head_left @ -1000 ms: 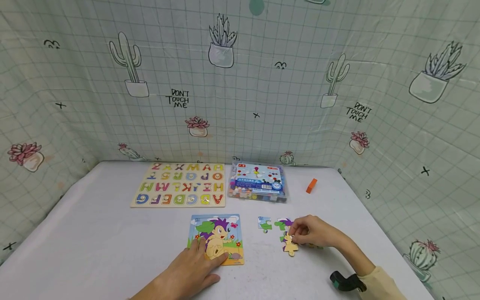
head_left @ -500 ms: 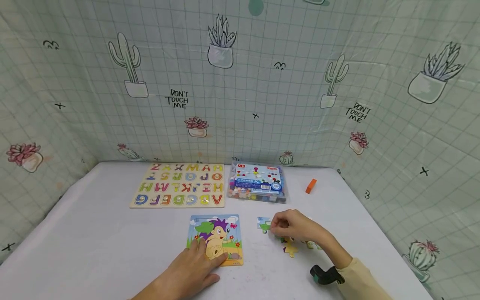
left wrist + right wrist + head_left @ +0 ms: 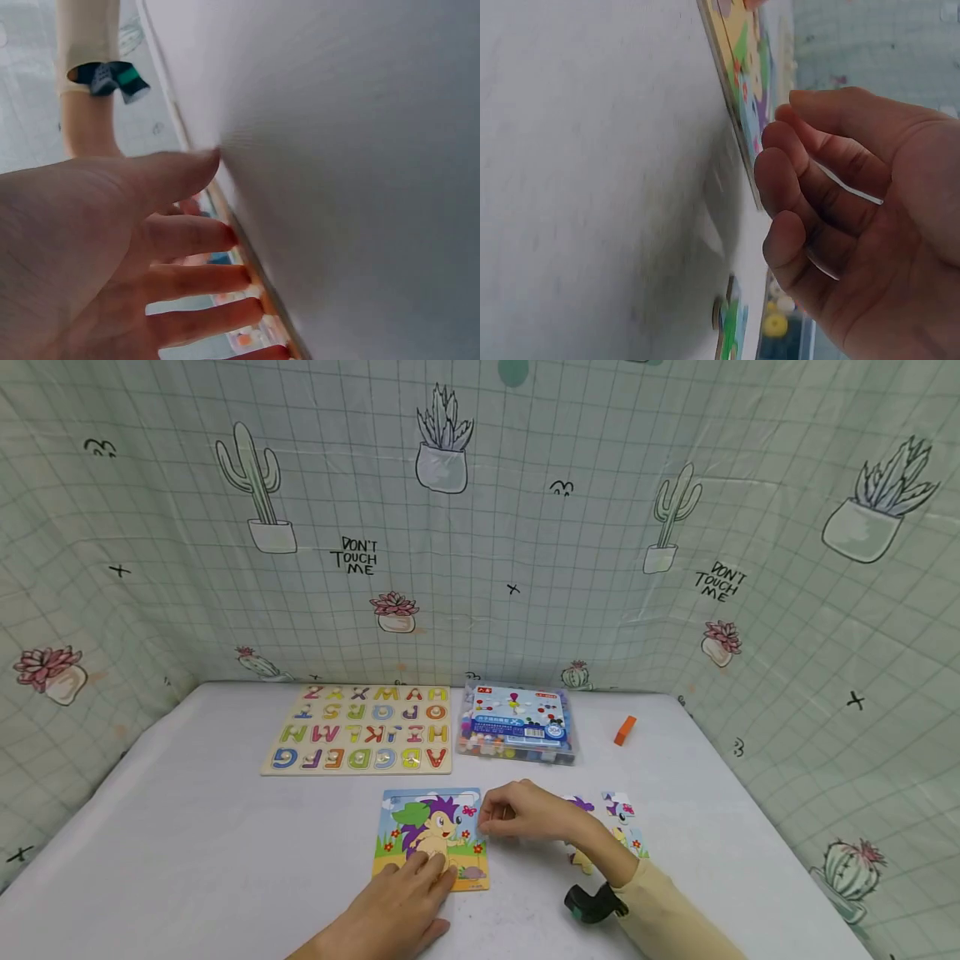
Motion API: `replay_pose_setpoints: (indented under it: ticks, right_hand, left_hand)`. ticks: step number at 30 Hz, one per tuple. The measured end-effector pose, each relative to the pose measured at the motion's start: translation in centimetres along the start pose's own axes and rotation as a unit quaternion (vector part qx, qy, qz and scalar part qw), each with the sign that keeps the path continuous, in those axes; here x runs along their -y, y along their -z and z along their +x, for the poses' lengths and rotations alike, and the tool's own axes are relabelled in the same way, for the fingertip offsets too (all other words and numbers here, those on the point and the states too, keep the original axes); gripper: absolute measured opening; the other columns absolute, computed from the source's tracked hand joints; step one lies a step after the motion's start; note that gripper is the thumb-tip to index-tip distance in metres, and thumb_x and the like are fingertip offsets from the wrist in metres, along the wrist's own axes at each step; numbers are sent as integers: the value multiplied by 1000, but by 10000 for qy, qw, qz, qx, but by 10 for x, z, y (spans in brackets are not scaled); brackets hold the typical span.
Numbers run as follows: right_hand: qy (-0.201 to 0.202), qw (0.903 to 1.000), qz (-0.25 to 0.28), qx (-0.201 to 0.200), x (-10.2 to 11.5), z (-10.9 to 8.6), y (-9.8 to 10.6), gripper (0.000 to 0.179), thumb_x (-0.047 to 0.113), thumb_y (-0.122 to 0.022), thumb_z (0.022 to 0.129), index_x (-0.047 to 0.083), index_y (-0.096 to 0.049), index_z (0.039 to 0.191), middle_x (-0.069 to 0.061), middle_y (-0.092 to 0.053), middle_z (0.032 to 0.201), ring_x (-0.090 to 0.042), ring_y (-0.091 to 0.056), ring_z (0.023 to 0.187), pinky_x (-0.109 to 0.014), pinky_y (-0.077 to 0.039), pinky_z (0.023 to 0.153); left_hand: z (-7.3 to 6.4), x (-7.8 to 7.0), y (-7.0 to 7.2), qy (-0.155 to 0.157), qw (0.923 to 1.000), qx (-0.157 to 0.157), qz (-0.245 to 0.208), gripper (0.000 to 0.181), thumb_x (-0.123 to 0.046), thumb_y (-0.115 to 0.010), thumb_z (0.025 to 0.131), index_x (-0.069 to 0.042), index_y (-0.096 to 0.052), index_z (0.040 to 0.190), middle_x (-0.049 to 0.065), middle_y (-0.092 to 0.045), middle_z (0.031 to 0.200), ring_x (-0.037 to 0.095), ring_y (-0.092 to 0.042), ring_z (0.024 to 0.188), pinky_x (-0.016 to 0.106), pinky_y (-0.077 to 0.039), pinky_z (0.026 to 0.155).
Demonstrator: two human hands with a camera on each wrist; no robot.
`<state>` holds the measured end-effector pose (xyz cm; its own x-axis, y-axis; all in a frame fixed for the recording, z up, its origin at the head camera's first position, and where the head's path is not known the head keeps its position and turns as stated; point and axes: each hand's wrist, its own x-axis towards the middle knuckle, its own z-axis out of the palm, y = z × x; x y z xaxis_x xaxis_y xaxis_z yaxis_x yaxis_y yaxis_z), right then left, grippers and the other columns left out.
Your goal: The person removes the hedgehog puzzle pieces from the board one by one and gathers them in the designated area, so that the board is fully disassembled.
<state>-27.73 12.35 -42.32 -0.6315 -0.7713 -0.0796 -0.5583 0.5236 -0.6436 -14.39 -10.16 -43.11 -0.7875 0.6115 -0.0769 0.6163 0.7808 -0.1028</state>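
Note:
A square hedgehog puzzle [image 3: 431, 818] in a thin tray lies at the front middle. My left hand [image 3: 405, 893] rests on its lower edge, fingers extended over the hedgehog's belly; the left wrist view shows the fingertips [image 3: 244, 277] along the edge. Beside the puzzle's upper right edge is my right hand [image 3: 525, 810], its fingers loosely bent. Nothing shows between thumb and fingers in the right wrist view. Loose puzzle pieces [image 3: 618, 806] lie right of it, partly hidden by the right forearm. A green and blue piece [image 3: 731, 322] lies below the hand in the right wrist view.
A wooden alphabet board [image 3: 356, 731] stands at the back left of the white table [image 3: 187, 827]. Next to it is a clear plastic box [image 3: 516, 724] of small colourful parts. An orange block [image 3: 625, 730] lies at the back right. A patterned curtain [image 3: 480, 527] surrounds the table.
My right hand has moved left from the loose pieces, past the sky piece, to the puzzle's right edge. My left hand has shifted slightly right and down on the puzzle.

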Motion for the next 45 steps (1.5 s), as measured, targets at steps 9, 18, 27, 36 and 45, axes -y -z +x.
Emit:
replay_pose_setpoints:
  ticks: [9, 18, 27, 36, 45]
  right_hand:
    - [167, 9991, -271, 281, 17, 25, -14, 8, 24, -66, 94, 17, -69, 90, 12, -61, 72, 2, -50, 60, -15, -42, 58]
    - [259, 9980, -509, 253, 31, 51, -28, 17, 23, -62, 96, 13, -71, 106, 10, -56, 74, 1, -46, 63, -14, -39, 60]
    - [302, 9983, -359, 355, 40, 68, -34, 27, 25, -66, 94, 11, -69, 118, 9, -58, 73, 0, -46, 57, -14, -37, 54]
    - [385, 9976, -402, 422, 48, 73, -38, 26, 25, -66, 94, 12, -70, 116, 9, -59, 75, 0, -48, 60, -14, -39, 55]
    - [292, 9981, -288, 466, 49, 77, -40, 29, 23, -66, 94, 13, -69, 120, 7, -60, 73, -1, -48, 59, -14, -38, 53]
  left_hand:
    - [1, 0, 3, 105, 9967, 672, -448, 70, -61, -57, 90, -10, -54, 139, 11, -50, 146, 28, -50, 133, 41, -48, 104]
    - [2, -3, 1, 104, 9981, 600, -99, 70, -61, -58, 89, -9, -56, 136, 11, -53, 143, 27, -52, 130, 39, -52, 100]
    - [0, -4, -3, -95, 9994, 291, 170, 69, -61, -58, 89, -7, -57, 132, 12, -55, 135, 24, -56, 119, 32, -56, 89]
    - [-4, -7, -7, -212, 9990, 87, 389, 65, -57, -58, 91, -6, -59, 131, 14, -56, 135, 26, -57, 119, 29, -56, 83]
    - [-5, -5, -5, -312, 9988, 130, 355, 68, -61, -58, 89, -6, -60, 129, 13, -56, 133, 25, -57, 118, 27, -56, 83]
